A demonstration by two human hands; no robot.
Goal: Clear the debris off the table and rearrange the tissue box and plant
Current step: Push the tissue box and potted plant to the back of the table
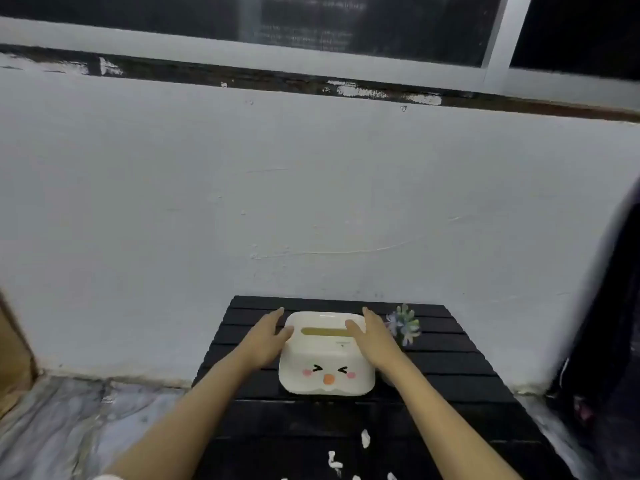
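Black table [450, 386]: plant [404, 323] beside tissue box [327, 362]

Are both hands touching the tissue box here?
Touching. The head view shows the left hand pressed against the tissue box on its left side and the right hand lying over its right edge.

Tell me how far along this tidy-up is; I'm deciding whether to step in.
Nothing looks finished. In hand: the left hand and right hand grip the sides of the tissue box on the table. Left: the white scraps lie on the near edge, uncleared, and the plant stands untouched beside the box, behind the right hand.
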